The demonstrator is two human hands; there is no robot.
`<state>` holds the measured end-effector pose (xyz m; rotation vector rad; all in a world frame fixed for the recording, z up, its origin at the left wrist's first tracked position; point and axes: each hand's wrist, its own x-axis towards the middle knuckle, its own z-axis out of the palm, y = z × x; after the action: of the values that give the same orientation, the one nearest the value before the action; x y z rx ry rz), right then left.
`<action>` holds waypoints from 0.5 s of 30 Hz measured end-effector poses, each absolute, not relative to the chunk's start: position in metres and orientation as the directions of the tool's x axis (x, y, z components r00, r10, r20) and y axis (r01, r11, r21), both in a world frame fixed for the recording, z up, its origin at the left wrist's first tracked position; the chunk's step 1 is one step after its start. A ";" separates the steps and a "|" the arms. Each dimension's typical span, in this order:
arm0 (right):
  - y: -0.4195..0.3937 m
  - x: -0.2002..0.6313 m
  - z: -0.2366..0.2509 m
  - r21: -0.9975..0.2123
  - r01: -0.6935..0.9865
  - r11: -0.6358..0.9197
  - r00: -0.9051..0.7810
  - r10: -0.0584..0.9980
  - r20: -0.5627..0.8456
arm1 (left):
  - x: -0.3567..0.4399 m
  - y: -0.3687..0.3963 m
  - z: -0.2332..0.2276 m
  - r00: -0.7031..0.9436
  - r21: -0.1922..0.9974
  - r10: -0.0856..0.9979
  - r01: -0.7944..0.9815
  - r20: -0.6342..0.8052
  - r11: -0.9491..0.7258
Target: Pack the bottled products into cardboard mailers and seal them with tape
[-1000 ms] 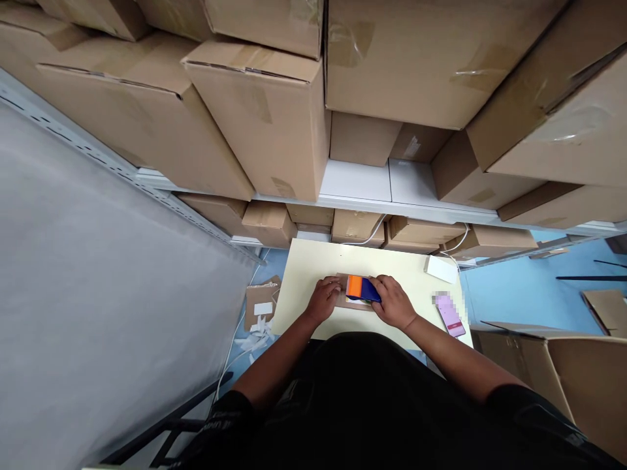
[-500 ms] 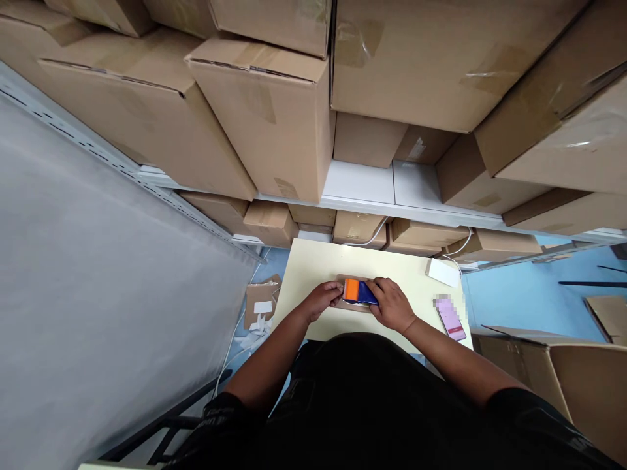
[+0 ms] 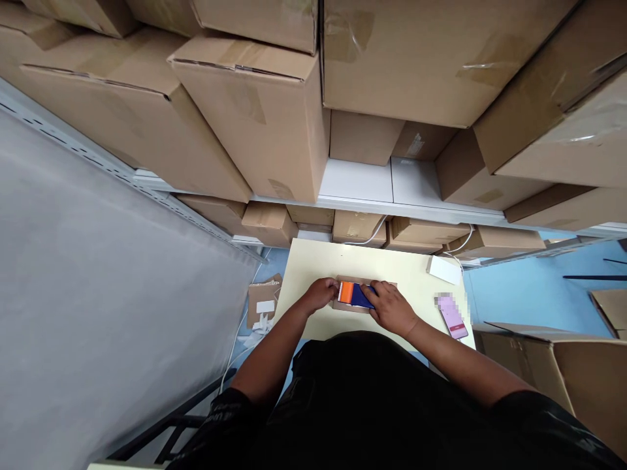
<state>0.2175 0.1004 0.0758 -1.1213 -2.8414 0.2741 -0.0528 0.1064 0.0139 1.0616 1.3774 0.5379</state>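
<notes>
On the table lies a small flat cardboard box (image 3: 353,309). Over its top is an orange and dark blue tape dispenser (image 3: 347,292) with a pale jagged edge at its left end. My right hand (image 3: 390,307) wraps around the blue end of the dispenser from the right, its fingers lying over the top. My left hand (image 3: 322,294) is closed at the left end of the box, close to the jagged edge. Its fingertips are pressed together, and what they pinch is too small to make out.
The pale yellow table (image 3: 313,261) carries a phone (image 3: 451,316) and a white box (image 3: 443,269) on the right. Shelves of cardboard boxes (image 3: 255,111) rise beyond it. Cardboard and paper scraps (image 3: 259,329) lie at the left. A large open carton (image 3: 529,365) stands right.
The dispenser has shifted slightly left and lies straighter along the box, whose right end now shows beyond my right hand. My left hand has moved slightly left and up.
</notes>
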 end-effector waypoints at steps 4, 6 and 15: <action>0.106 0.238 0.080 -0.206 0.684 0.700 -0.718 0.696 -0.017 | -0.076 0.107 0.002 0.056 0.819 0.848 0.303 -0.526 0.488; 0.109 0.250 0.079 -0.196 0.685 0.702 -0.718 0.695 -0.020 | -0.086 0.104 -0.006 0.049 0.818 0.857 0.332 -0.513 0.471; 0.106 0.262 0.074 -0.143 0.629 0.764 -0.770 0.638 0.022 | -0.070 0.085 -0.040 0.002 0.799 0.883 0.428 -0.470 0.424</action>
<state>0.2621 0.1058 0.0740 -1.0381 -2.8851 0.1956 -0.0699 0.0849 -0.0397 1.1753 1.6131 0.5347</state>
